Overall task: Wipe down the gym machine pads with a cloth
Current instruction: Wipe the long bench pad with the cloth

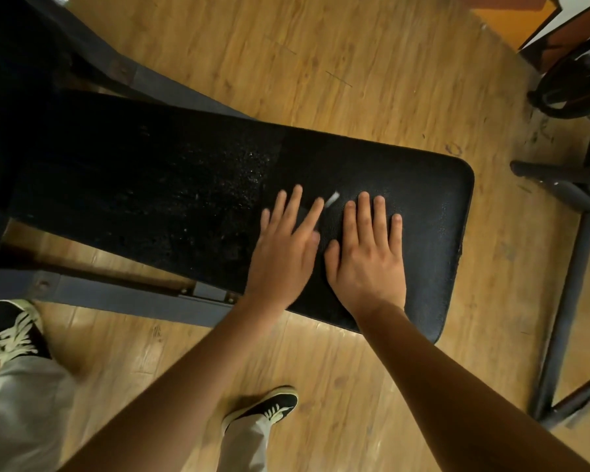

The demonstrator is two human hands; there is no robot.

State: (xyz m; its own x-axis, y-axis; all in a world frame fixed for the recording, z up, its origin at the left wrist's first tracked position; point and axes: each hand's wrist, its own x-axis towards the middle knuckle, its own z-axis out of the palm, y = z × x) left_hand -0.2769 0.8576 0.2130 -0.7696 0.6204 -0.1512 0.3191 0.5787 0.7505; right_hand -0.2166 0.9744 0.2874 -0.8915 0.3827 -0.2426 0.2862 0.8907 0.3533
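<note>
a gym: a black padded bench (pixel 372 165) on a steel frame (pixel 116 298), wood-look floor (pixel 321 63), other equipment legs (pixel 566 267).

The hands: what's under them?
The left hand and right hand lie flat on the black bench pad. A white scrap pokes out between them. The hands would hide any cloth beneath.

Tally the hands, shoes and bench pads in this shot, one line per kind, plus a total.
Hands: 2, left hand and right hand
Shoes: 2, left shoe and right shoe
Bench pad: 1 plainly seen; the dark shape at top left is unclear
Total: 5
</note>
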